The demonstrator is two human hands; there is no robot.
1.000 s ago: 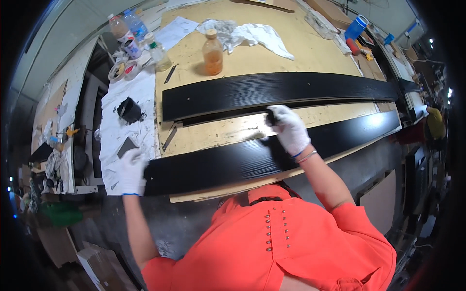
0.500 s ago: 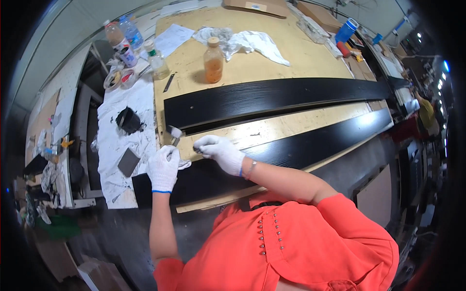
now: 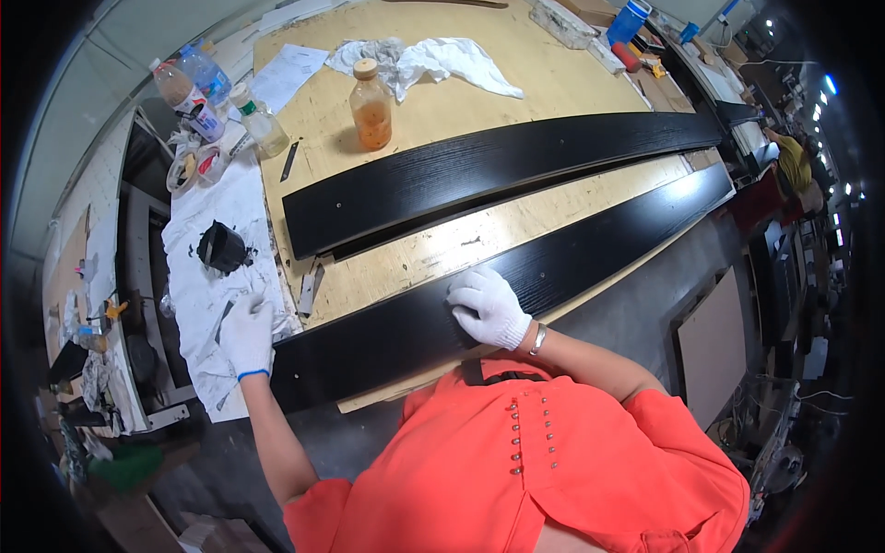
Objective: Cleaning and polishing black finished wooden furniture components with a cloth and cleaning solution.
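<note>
My left hand, in a white knitted glove with a blue cuff, is closed over a flat dark grey block above the white covering. Only a thin edge of the block shows beside the fingers. My right hand, also gloved, rests on the near black board with its fingers curled down. Whatever those fingers hold, if anything, is hidden beneath them. Between the two boards, near their left ends, lies a narrow metal scraper. A second black board lies farther back.
A black-smeared cup stands on the white covering. Behind are a bottle of orange liquid, several other bottles, crumpled white cloth and paper. A thin dark strip lies on the yellowish tabletop.
My left hand has let go of the scraper and moved left onto the grey block. My right hand has moved right along the near board. The view has shifted somewhat.
</note>
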